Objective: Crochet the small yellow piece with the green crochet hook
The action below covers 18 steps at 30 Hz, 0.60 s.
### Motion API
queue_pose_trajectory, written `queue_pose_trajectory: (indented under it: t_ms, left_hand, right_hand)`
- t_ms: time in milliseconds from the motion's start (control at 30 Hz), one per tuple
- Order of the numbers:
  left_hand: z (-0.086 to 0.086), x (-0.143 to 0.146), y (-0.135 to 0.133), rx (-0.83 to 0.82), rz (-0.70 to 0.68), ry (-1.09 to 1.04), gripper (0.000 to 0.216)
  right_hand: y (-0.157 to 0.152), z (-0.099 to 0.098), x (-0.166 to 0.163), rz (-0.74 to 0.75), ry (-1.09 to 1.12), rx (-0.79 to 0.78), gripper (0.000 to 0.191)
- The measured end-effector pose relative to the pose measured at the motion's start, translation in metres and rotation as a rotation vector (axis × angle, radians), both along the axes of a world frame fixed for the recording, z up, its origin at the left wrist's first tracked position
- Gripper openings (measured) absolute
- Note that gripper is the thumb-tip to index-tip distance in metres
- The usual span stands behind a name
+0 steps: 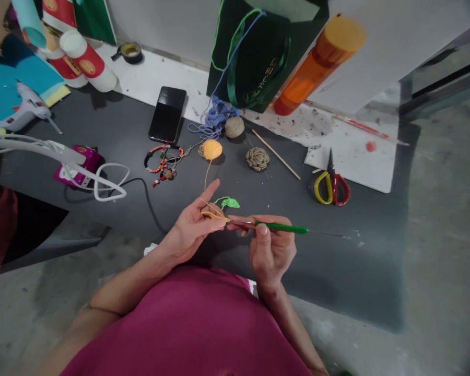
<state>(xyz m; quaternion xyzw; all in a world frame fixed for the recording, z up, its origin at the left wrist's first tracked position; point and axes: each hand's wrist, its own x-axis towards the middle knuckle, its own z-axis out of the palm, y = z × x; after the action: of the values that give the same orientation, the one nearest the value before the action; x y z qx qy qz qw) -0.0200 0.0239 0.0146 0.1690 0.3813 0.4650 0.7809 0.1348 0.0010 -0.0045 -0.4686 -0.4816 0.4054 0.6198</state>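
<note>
My right hand point(273, 245) is closed around the green handle of a crochet hook point(284, 227), its metal shaft pointing left. At the hook's tip, my left hand point(191, 227) pinches a small strip of yellow crochet work point(211, 214) between thumb and fingers. The left index finger is raised, with yellow yarn running across it. That yarn leads up to a yellow yarn ball point(212, 150) on the table. Just beyond the fingertips lies a light green crocheted leaf point(230, 202) with a yarn tail. The exact stitch on the hook is too small to make out.
Scissors point(331, 188) and a wooden stick point(276, 154) lie to the right. Farther back are a beige coiled piece point(257, 159), a phone point(167, 114), a dark gift bag point(264, 62) and an orange tube point(317, 65). A purple power socket point(78, 164) with cables and a glue gun point(29, 108) sit left.
</note>
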Motion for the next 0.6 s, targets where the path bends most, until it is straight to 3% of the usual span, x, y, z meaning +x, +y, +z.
queue_pose_trajectory:
  t_ms: [233, 433, 600]
  left_hand:
    - [0.002, 0.002, -0.002, 0.042, -0.030, 0.000, 0.075]
    - [0.002, 0.004, -0.002, 0.075, -0.032, 0.032, 0.069]
    - [-0.003, 0.004, -0.006, 0.189, 0.062, 0.105, 0.073]
  right_hand:
    - [0.009, -0.004, -0.005, 0.118, 0.183, -0.121, 0.013]
    - [0.008, -0.011, -0.010, 0.039, 0.206, -0.061, 0.006]
    - [0.008, -0.009, -0.011, -0.024, 0.221, -0.086, 0.004]
